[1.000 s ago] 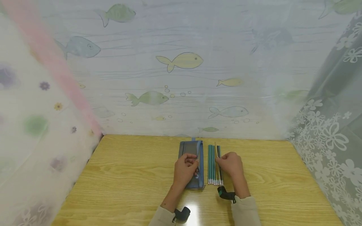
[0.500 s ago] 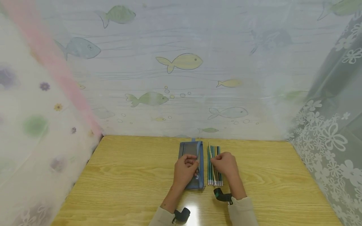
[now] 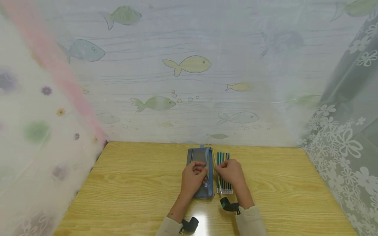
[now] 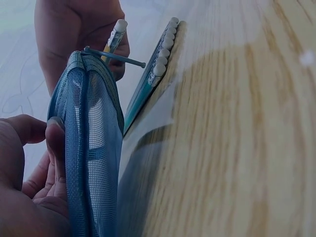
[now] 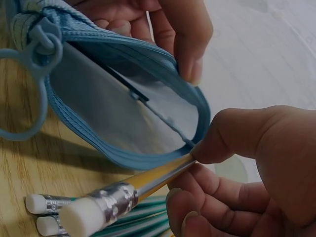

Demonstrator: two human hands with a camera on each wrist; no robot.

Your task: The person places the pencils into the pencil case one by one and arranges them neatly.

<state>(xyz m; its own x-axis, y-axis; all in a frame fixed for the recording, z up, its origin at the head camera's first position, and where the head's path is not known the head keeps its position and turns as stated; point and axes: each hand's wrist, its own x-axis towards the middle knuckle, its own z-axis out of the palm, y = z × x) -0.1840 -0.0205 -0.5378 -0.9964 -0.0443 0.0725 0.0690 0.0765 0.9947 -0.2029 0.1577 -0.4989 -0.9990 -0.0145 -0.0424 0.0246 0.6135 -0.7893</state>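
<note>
A blue mesh pencil case [image 3: 198, 154] lies on the table, its zipped mouth gaping toward the right. My left hand [image 3: 192, 178] pinches the upper edge of that mouth between thumb and finger, as the right wrist view shows. In my right hand [image 3: 233, 173] a yellow striped pencil [image 5: 160, 177] is pinched between thumb and fingers, its white eraser end toward me. The pencil is beside the opening, over the gap between case and row. Inside the case, a dark slim strip [image 5: 121, 79] shows; what it is I cannot tell.
Several pencils [image 3: 223, 158], mostly green striped, lie side by side right of the case, erasers toward me. A ring-shaped zipper pull [image 5: 43, 106] hangs at the case's near end. The wooden table [image 3: 133, 183] meets fish-printed curtains [image 3: 147, 124] at the back.
My right hand has lifted the yellow pencil from among the row and carried it left across the other pencils to the case's opening. The left hand has stayed in place.
</note>
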